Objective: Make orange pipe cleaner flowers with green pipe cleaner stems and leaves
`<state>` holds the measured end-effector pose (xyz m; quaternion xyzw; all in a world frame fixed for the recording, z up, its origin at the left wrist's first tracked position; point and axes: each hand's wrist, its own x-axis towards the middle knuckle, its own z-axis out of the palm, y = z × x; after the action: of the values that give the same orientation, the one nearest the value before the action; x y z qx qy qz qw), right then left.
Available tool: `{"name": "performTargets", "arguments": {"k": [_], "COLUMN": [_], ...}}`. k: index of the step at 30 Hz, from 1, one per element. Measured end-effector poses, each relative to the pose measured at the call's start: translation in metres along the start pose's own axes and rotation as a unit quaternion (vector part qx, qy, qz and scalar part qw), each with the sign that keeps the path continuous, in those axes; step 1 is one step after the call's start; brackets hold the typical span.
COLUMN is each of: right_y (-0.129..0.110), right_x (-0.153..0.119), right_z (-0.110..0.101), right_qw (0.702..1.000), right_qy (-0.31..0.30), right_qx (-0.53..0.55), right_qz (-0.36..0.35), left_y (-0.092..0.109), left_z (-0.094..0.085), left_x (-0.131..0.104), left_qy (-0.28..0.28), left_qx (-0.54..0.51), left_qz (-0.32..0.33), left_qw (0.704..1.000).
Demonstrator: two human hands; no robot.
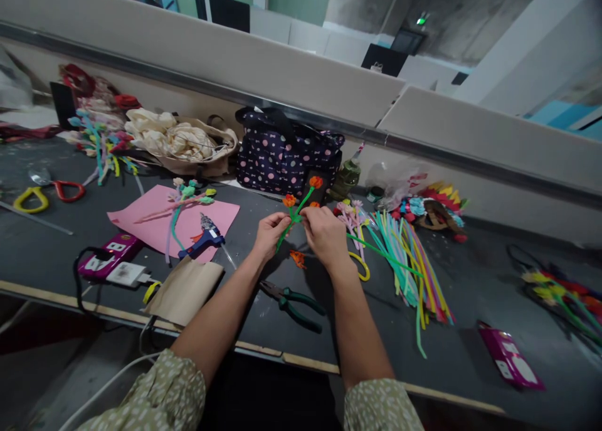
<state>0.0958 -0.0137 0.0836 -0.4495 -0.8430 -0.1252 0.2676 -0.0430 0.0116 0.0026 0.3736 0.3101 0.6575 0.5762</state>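
My left hand [271, 235] pinches the green stem of a pipe-cleaner flower sprig [302, 202] with several orange blossoms. My right hand [327, 236] is closed at the same stem, close to the left fingertips. Its fingertips are partly hidden behind the hand. A long green pipe cleaner [376, 249] runs rightward from behind my right hand; whether it joins the sprig I cannot tell. Below the hands lie a loose orange pipe-cleaner piece [298, 259] and green-handled pliers [294, 302].
Left lie a blue glue gun [205, 239] on pink paper [136, 214], a purple power strip [110, 255] and scissors [68, 191]. A dotted bag [286, 158] stands behind. Rightward are loose pipe cleaners [409, 255], a yellow scissor handle [362, 266] and another purple power strip [510, 356].
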Motion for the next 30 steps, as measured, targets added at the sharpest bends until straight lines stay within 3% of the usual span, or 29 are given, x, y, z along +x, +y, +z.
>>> {"name": "performTargets", "arguments": {"k": [17, 21, 24, 26, 30], "right_y": [-0.003, -0.007, -0.012, -0.011, 0.001], "right_x": [0.003, 0.005, 0.003, 0.0, -0.004], "right_z": [0.0, -0.006, -0.019, -0.026, -0.025], "right_qw": [0.993, 0.994, 0.995, 0.996, 0.986], "right_qy": [-0.021, 0.019, 0.07, 0.069, 0.036], "right_qx": [-0.113, -0.107, -0.074, -0.043, 0.035], "right_qz": [-0.014, -0.013, 0.007, 0.031, 0.157], "left_y": [0.003, 0.003, 0.004, 0.004, 0.005], "left_z": [0.005, 0.005, 0.005, 0.004, 0.003], "left_x": [-0.005, -0.005, -0.004, -0.003, -0.003], "left_qy": [-0.023, -0.023, -0.011, -0.002, 0.005], "left_qx": [0.016, 0.015, 0.001, -0.007, -0.014], "left_qz": [-0.025, -0.017, -0.008, -0.008, -0.019], "left_qw": [0.999, 0.999, 1.0, 1.0, 1.0]}}
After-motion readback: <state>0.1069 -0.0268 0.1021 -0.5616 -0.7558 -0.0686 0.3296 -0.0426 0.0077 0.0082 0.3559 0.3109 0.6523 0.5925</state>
